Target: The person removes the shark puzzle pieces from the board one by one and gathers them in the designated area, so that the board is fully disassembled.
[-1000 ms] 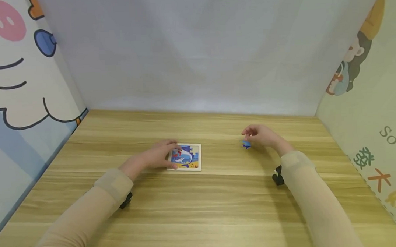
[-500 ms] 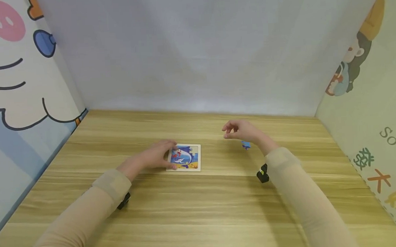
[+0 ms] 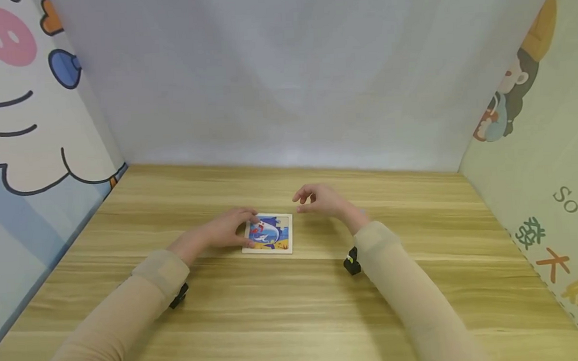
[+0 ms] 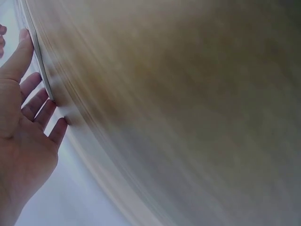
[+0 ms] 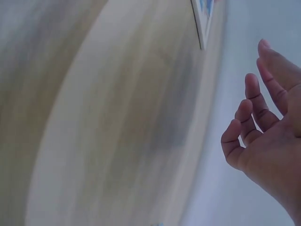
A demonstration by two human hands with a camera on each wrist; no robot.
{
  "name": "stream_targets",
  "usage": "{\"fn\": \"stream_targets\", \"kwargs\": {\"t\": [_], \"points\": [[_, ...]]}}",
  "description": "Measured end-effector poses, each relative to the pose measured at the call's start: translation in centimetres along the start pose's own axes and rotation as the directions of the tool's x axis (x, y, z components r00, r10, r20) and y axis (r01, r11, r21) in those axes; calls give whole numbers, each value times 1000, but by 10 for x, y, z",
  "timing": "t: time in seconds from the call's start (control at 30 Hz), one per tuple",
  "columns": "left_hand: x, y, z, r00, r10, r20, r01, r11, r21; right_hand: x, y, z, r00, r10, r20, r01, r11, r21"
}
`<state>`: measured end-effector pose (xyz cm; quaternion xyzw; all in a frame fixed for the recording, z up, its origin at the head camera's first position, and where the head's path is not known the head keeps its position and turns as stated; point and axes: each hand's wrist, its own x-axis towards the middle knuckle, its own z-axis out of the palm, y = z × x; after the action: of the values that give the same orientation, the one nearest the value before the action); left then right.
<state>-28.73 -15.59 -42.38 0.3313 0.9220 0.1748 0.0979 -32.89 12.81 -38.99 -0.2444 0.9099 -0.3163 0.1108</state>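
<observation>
A square picture puzzle in a white frame (image 3: pixel 283 251) lies on the table, a pale patch showing at its upper right corner. Spread fingers and thumb of my left hand (image 3: pixel 225 229) rest on its left side; the left wrist view shows that hand (image 4: pixel 30 117) along the thin board edge. To the upper right of the puzzle, my right hand (image 3: pixel 321 200) is held above the table with loosely bent fingers. Nothing shows between its fingers (image 5: pixel 252 89) in the right wrist view. A blue piece (image 3: pixel 362 212) is mostly hidden behind the right wrist.
The wooden table (image 3: pixel 275 310) meets a pale curtain (image 3: pixel 285 94) at the back. Cartoon-printed panels stand at the left (image 3: pixel 25 133) and right (image 3: pixel 535 164). Small black devices hang under the left wrist (image 3: pixel 179 296) and right wrist (image 3: pixel 352 261).
My right hand has moved left from beside the blue piece towards the puzzle, and the piece stays behind on the table. My left hand remains at the puzzle's left side.
</observation>
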Motion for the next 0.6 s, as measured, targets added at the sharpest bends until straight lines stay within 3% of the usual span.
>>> {"fn": "stream_targets", "kwargs": {"t": [0.23,0.6], "points": [[2,0,0,1000,-16,7,16,1000,-14,11,-6,16,1000,-8,22,8,1000,-8],[1,1,-3,1000,-13,4,13,1000,-8,21,-10,34,987,-11,162,19,999,-49]]}}
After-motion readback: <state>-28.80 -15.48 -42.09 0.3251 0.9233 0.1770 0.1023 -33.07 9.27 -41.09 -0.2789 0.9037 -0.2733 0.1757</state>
